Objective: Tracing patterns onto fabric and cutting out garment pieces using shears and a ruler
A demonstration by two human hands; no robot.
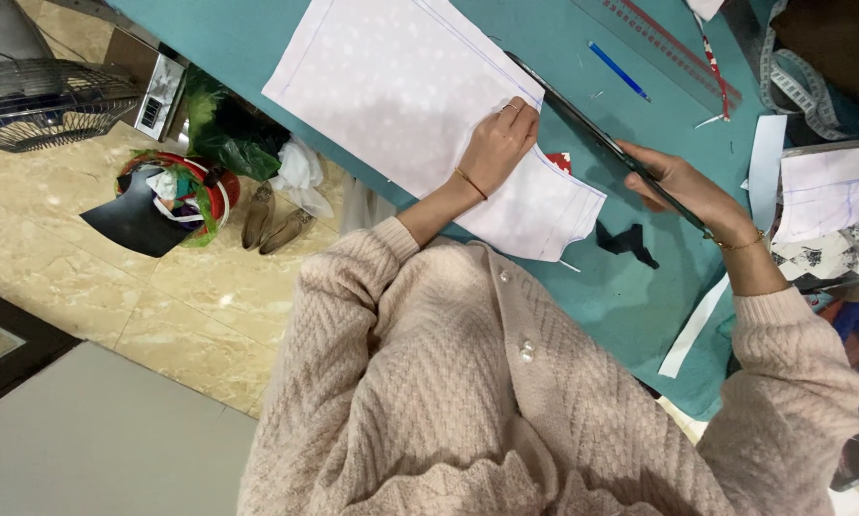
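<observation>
The white pattern paper (420, 105) is spread on the teal table (630, 306) and pressed flat by the left hand (496, 143), fingers curled at a drawn line. A long dark ruler (592, 134) is gripped by the closed right hand (683, 186) beside the paper's edge. A blue pen (618, 71) is seen well apart.

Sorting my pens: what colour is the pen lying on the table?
Blue pen, head view.
</observation>
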